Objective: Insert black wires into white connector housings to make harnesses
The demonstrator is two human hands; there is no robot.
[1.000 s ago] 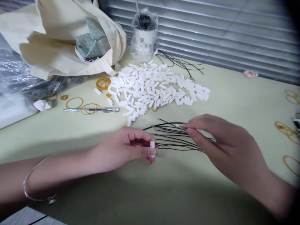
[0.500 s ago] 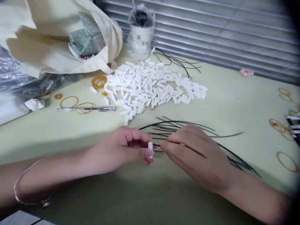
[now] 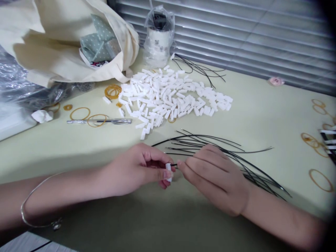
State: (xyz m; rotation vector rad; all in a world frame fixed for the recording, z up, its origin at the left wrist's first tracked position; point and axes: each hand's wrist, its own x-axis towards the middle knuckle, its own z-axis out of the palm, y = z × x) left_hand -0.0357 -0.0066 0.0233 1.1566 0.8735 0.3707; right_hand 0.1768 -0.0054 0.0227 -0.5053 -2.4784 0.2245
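Note:
My left hand (image 3: 136, 168) is closed in a pinch on a small white plastic connector (image 3: 168, 171), held just above the pale green table (image 3: 262, 115). My right hand (image 3: 214, 178) is closed too, its fingertips pinching a thin black wire (image 3: 174, 165) whose end meets the connector. Behind my right hand a fan of loose black wires (image 3: 210, 141) lies on the table, running off to the right. Farther back spreads a big pile of white connectors (image 3: 168, 96).
A cream tote bag (image 3: 65, 42) lies at the back left with crinkled plastic under it. A plastic-wrapped cup (image 3: 159, 36) and more black wires (image 3: 199, 70) sit by the blinds. Rubber bands (image 3: 78, 113), a metal pen (image 3: 99, 121) and further bands (image 3: 315, 141) are scattered about.
My right hand has come left from the wire fan, carrying one wire to the connector in my left hand. The left hand has stayed almost in place.

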